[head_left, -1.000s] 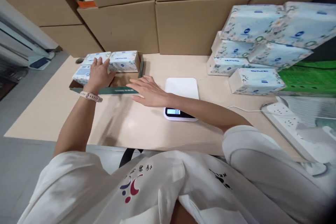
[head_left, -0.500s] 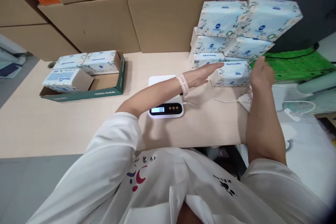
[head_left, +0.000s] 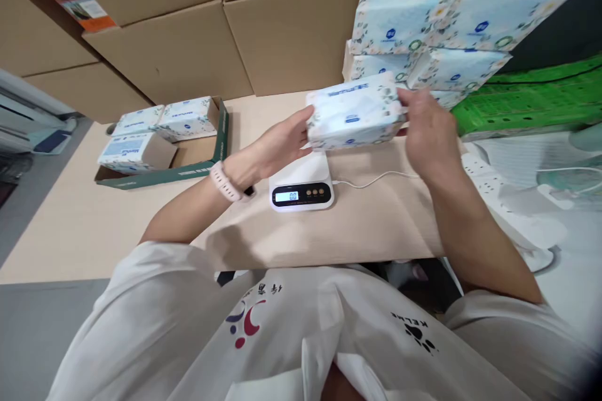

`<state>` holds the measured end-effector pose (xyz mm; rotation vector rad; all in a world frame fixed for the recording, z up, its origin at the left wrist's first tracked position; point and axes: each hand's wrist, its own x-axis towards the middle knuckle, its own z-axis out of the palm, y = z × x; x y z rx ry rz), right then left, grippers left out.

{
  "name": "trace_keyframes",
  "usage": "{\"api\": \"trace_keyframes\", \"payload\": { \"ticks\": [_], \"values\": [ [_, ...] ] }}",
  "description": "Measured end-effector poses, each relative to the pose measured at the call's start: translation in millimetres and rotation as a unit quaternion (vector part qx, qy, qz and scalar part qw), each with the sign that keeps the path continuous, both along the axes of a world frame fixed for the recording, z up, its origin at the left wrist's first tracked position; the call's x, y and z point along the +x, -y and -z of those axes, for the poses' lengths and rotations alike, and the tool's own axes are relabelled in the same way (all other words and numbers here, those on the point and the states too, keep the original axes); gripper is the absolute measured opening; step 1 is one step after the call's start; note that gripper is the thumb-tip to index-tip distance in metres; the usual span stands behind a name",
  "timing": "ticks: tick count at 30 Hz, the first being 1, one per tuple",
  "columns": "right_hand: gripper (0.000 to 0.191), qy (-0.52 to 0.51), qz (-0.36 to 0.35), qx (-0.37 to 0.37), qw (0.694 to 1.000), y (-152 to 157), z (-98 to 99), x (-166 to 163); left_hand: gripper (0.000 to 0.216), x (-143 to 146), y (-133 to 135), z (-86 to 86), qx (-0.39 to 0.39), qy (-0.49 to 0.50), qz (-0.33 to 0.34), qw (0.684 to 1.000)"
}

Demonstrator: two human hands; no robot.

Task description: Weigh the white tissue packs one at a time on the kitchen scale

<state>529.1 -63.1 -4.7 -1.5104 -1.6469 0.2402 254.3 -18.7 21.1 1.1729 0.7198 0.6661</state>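
Between my hands a pack of tissues [head_left: 355, 111], white and pale blue with printed flowers, is held in the air above the back of the scale. My left hand [head_left: 277, 147] grips its left end and my right hand [head_left: 426, 131] its right end. Below it, the white digital scale [head_left: 303, 169] lies on the table, its lit display reading 0.0. Several like tissue packs [head_left: 399, 19] are stacked at the back right, behind my right hand. On the left, a green-edged cardboard tray [head_left: 188, 170] holds three more packs [head_left: 134, 151], with bare cardboard showing at its front right.
Large cardboard boxes [head_left: 179, 56] form a wall along the back of the table [head_left: 376, 225]. A white cable [head_left: 367, 185] runs right from the scale towards a power strip [head_left: 482, 175]. A green plastic crate [head_left: 531, 100] stands at the right.
A tissue pack has been lifted from the front of the right stack and carried left over the scale. My left hand has drawn back left; both hands now hold the pack.
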Motion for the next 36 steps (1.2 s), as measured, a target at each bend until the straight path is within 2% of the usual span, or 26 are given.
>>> {"api": "trace_keyframes", "payload": {
  "ticks": [3,5,8,13,16,19,22,26,31,36],
  "values": [
    [0.092,-0.010,-0.063,-0.013,0.998,7,-6.2,-54,0.060,-54,29,-11.8,-0.021,-0.060,-0.041,0.997],
    [0.093,-0.026,-0.098,-0.025,0.995,7,0.6,-78,0.060,-76,39,-5.5,-0.039,-0.086,-0.067,0.993],
    [0.095,-0.038,-0.117,-0.057,0.991,3,17.9,-96,0.054,-94,41,12.2,-0.068,-0.079,-0.069,0.992],
    [0.086,-0.058,-0.111,-0.097,0.987,3,41.9,-91,0.049,-110,38,32.5,-0.078,-0.052,-0.068,0.993],
    [0.081,-0.122,-0.064,-0.091,0.986,6,55.1,-75,0.052,-116,42,48.9,-0.065,-0.074,-0.169,0.981],
    [0.080,-0.159,0.001,-0.059,0.986,7,66.0,-60,0.059,-117,50,72.8,-0.008,-0.069,-0.292,0.954],
    [0.076,-0.181,0.023,-0.034,0.983,7,70.3,-51,0.063,-115,59,89.6,0.038,-0.035,-0.343,0.938],
    [0.078,-0.209,0.027,-0.007,0.978,8,68.4,-53,0.066,-115,65,87.6,0.055,-0.016,-0.321,0.945],
    [0.071,-0.190,0.030,0.000,0.981,10,68.7,-59,0.075,-117,67,77.4,0.048,-0.013,-0.288,0.956],
    [0.070,-0.154,0.033,0.011,0.987,9,71.6,-59,0.075,-118,69,77.7,0.039,-0.008,-0.281,0.959]
  ]
}}
